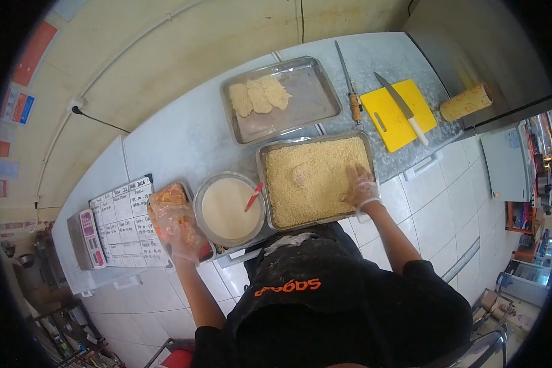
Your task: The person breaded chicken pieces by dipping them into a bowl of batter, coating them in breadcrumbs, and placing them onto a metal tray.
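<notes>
My left hand (184,232), in a loose clear plastic glove, is over a tray of orange-coated meat pieces (167,196). The glove's folds hide how its fingers are set. On the right, my right hand (362,187), gloved too, rests on pale breadcrumbs (313,205) in a deep metal tray (261,168), fingers stretched out and apart. A piece of meat (300,176), partly covered in crumbs, lies in the middle of that tray. Between my hands stands a bowl of creamy white batter (230,208) with a red-handled utensil (254,197) at its right side.
Behind, a metal tray (316,116) holds several breaded pieces (260,95). To the right are a sharpening steel (353,92), a white-handled knife (402,104) on a yellow cutting board (389,132), and a patterned roll (466,102). A written whiteboard (129,224) and scale (87,239) are left.
</notes>
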{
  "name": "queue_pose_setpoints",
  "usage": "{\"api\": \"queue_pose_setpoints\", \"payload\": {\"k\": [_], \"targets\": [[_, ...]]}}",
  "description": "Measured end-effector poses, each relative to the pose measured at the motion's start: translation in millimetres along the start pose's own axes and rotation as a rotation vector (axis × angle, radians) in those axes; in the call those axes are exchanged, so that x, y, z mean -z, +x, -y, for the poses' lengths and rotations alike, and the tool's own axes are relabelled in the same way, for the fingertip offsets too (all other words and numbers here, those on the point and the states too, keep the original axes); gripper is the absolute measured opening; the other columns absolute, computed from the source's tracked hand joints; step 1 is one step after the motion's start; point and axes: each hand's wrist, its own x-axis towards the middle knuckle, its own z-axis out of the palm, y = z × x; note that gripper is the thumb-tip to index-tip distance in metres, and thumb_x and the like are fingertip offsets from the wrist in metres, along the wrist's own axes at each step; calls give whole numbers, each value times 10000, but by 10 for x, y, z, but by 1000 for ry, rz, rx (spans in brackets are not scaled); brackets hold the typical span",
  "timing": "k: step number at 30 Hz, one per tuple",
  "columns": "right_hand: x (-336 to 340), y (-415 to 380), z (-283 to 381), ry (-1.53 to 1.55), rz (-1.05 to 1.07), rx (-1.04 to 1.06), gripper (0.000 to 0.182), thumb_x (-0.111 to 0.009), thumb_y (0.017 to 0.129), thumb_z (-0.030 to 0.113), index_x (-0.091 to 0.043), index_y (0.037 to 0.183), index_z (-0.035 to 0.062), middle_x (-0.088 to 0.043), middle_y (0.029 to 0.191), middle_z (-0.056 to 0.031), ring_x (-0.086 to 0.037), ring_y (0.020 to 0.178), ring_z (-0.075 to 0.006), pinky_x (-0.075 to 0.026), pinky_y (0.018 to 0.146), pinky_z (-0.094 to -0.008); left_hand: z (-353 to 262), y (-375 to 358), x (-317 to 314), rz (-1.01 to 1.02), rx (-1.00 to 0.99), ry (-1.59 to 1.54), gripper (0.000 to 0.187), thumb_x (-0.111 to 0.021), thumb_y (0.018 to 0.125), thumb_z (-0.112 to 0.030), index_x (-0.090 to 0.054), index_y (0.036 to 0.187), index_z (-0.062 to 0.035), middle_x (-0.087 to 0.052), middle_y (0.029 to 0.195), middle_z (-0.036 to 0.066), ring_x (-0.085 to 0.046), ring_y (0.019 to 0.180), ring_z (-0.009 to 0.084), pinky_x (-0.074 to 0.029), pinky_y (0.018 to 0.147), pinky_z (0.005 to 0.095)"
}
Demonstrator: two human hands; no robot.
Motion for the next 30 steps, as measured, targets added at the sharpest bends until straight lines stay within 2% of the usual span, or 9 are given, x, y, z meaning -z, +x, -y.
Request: {"api": "queue_pose_setpoints", "payload": {"k": [1,4,7,10,13,18,22,25,30], "targets": [[16,31,71,-69,26,-114,578,-727,755,227,-584,1308,136,-502,1429,-156,-458,1331,-369,-370,1113,-450,-18,-49,-11,-21,80,-46,524,-670,926,-165,-445,1397,-113,-595,1235,89,-614,1047,194,-547,828,320],[-475,325,-203,98,-105,2,572,-739,730,190,-595,1273,83,-577,1318,-214,-525,1258,-370,-438,1040,-434,-46,-211,-139,-14,10,135,479,-679,942,-250,-474,1357,-127,-600,1210,66,-616,1029,195,-554,799,318],[-160,626,-134,377,204,-101,588,-711,749,173,-570,1303,39,-619,1248,-243,-582,1195,-353,-453,1021,-405,-173,-446,-390,-138,-51,353,505,-644,964,-281,-454,1394,-97,-598,1231,88,-617,1048,203,-559,804,337],[76,724,15,474,187,220,558,-658,770,149,-568,1303,8,-640,1200,-259,-622,1134,-346,-469,998,-387,-245,-431,-338,-114,-125,644,568,-635,966,-295,-420,1438,-64,-590,1260,117,-619,1075,214,-548,817,323],[441,806,532,480,475,214,671,-689,816,306,-491,1393,28,-574,1337,-238,-563,1227,-376,-427,1066,-423,-307,-657,-571,-138,-59,656,484,-647,975,-259,-453,1399,-132,-634,1163,63,-665,853,143,-577,635,253],[-361,593,1100,31,234,413,914,-613,864,562,-281,1518,17,-284,1582,-192,-286,1449,-365,-235,1169,-519,-71,-422,-115,-52,-204,962,502,-604,991,-302,-467,1386,-23,-620,1186,112,-642,979,191,-564,792,311],[-310,661,1214,-88,226,540,907,-540,897,605,-250,1544,39,-187,1632,-152,-149,1505,-349,-158,1194,-530,-36,-750,-602,105,-65,860,534,-677,932,-290,-520,1342,15,-619,1255,128,-613,1077,192,-507,908,326],[-333,779,943,34,181,598,925,-506,891,647,-243,1552,57,-206,1625,-151,-177,1497,-354,-167,1189,-539,77,-639,-713,297,-63,886,591,-748,870,-210,-497,1357,11,-652,1204,112,-628,1055,185,-516,907,305],[-247,832,630,-159,183,582,898,-500,899,641,-254,1552,76,-205,1626,-141,-193,1492,-353,-189,1176,-544,105,-716,-933,370,-33,1013,475,-744,861,-225,-598,1253,-1,-697,1120,111,-648,1043,192,-519,876,308]]}}
